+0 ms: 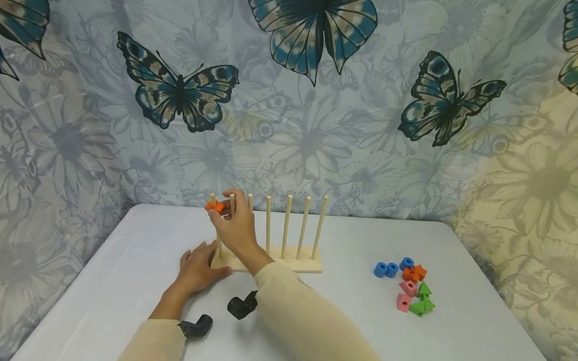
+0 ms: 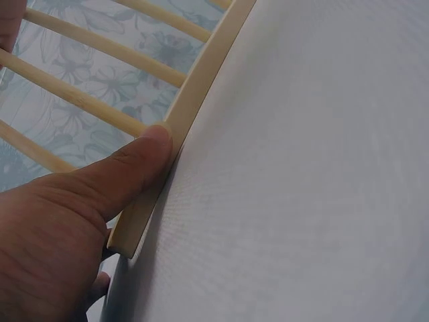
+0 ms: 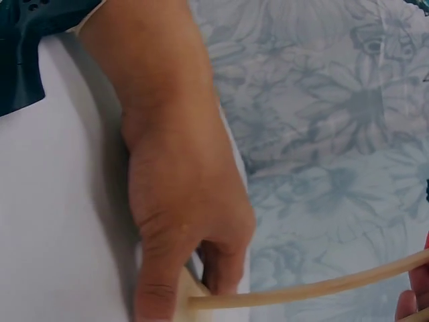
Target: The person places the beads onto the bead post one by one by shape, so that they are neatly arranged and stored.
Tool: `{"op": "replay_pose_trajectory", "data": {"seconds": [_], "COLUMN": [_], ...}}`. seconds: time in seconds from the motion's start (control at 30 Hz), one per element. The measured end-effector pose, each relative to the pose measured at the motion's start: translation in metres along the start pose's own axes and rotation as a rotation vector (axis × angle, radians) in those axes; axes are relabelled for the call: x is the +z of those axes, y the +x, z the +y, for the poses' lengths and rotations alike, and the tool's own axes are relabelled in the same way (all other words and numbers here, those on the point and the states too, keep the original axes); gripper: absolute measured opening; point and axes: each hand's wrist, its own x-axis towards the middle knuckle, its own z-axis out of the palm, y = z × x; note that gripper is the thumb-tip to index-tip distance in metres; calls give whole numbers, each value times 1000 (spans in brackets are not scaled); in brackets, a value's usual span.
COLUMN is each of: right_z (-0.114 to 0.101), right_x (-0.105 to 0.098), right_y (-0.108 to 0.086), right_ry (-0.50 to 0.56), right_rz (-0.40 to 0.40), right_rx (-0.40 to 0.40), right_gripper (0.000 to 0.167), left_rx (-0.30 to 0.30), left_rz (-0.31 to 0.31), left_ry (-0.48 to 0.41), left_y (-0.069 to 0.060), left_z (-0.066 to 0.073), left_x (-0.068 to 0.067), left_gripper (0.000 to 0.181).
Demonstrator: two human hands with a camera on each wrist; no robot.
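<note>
While the right hand (image 1: 237, 228) has its grip pinched on an orange star (image 1: 214, 206) by the top of the leftmost peg (image 1: 219, 246), I can't tell if the star goes around it. The left hand (image 1: 199, 268) has its grip curled on the left end of the wooden base (image 1: 291, 261), partly hidden.

There are seven pegs (image 1: 286, 229), one base (image 1: 297, 265), three blue pieces (image 1: 380, 269), two pink pieces (image 1: 403, 302).

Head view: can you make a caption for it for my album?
Left fingers hold the wooden base while right fingers pinch an orange star near the top of the leftmost peg.
</note>
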Motion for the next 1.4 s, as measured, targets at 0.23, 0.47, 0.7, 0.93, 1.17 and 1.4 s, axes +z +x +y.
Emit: {"op": "replay_pose_trajectory", "data": {"seconds": [0.23, 0.47, 0.7, 0.93, 1.17, 1.4], "right_z": [15, 25, 39, 49, 60, 60], "right_x": [3, 5, 6, 7, 7, 3], "right_y": [-11, -22, -33, -42, -48, -54], "right_ry": [-39, -63, -139, -170, -253, -288], "right_rz": [-13, -21, -46, -70, -115, -130], "right_rx": [80, 99, 193, 239, 308, 343], "right_gripper": [29, 21, 19, 19, 23, 37], "left_rx": [18, 18, 29, 40, 69, 77], "left_rz": [6, 14, 21, 33, 73, 78], "left_ry": [16, 13, 7, 7, 26, 26], "left_y": [1, 1, -1, -1, 0, 0], "left_z": [-4, -4, -3, -3, -6, -4], "left_x": [2, 3, 2, 3, 3, 3], "left_gripper": [91, 92, 88, 81, 81, 83]}}
